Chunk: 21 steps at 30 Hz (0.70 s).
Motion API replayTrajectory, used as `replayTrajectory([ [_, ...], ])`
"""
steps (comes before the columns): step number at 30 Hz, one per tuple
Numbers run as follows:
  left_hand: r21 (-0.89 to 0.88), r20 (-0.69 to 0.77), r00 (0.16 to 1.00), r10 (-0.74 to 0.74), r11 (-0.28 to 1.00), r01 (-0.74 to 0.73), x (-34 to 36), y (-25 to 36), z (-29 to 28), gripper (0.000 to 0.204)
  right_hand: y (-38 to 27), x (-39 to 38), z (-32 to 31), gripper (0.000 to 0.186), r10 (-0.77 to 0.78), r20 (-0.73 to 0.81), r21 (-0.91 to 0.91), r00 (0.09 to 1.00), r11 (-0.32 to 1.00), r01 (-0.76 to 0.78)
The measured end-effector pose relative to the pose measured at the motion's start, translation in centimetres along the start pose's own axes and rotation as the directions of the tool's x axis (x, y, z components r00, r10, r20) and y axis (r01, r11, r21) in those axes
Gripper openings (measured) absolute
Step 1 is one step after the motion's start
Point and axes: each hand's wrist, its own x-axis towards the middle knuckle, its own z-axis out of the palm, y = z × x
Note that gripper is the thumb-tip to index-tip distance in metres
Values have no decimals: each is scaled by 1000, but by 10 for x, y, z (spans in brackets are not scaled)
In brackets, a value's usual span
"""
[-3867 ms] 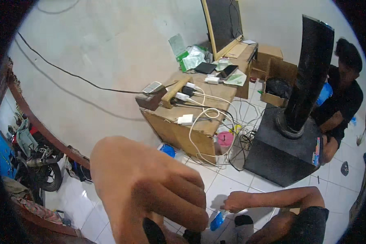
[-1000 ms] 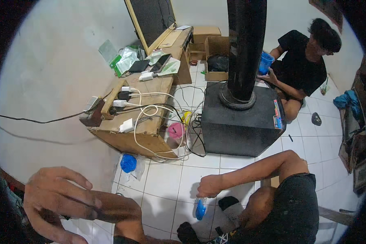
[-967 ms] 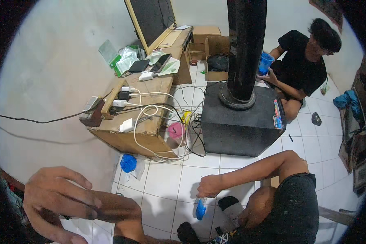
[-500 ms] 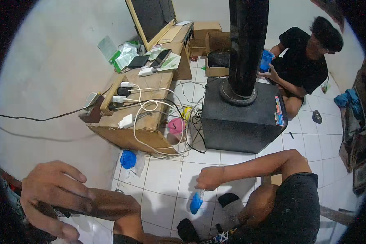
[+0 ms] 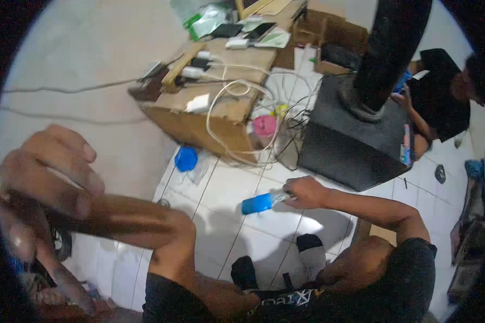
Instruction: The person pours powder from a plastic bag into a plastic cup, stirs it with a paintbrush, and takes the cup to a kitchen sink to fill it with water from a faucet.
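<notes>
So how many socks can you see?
2, both lower in view than the blue bag in the right hand: a black sock, and right of it a dark-toed gray sock. Others may be hidden.

Left hand (image 5: pixel 51 172) blurred; top edge cuts black column (image 5: pixel 392 59), which mostly hides blue object (image 5: pixel 403 81).

two bare hands of wearer: left hand (image 5: pixel 32 175), right hand (image 5: pixel 307 192). two socked feet (image 5: pixel 245 272). two blue bundles: one held blue bundle (image 5: pixel 257 204), one loose blue bundle (image 5: pixel 186 159). four white plugs or adapters (image 5: pixel 198 103) visible. one black plug (image 5: pixel 201 63). one phone (image 5: pixel 260 32). one large black box (image 5: pixel 339 137). one black tube (image 5: pixel 393 54). one pink round thing (image 5: pixel 264 126). one short black stick (image 5: pixel 406 183). one dark lump (image 5: pixel 440 173). one co-worker (image 5: pixel 442 102). white cables (image 5: pixel 210 121): too tangled to count.
</notes>
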Motion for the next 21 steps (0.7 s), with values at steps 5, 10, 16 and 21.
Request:
replayTrajectory([
  [5,6,-184,978,94,995,-95,-50,5,8,23,23,4,34,35,177,155,19,972,983,-182],
  [10,34,-371,912,175,984,-175,-104,29,18,16,20,13,42,43,261,130,143,957,950,-278],
  [16,56,-381,909,168,986,-158,-117,32,18,16,49,30,83,49,307,18,210,951,929,-304],
  [21,64,-384,910,159,987,-145,-130,28,16,16,49,49,107,49,385,-167,431,908,857,-284],
])
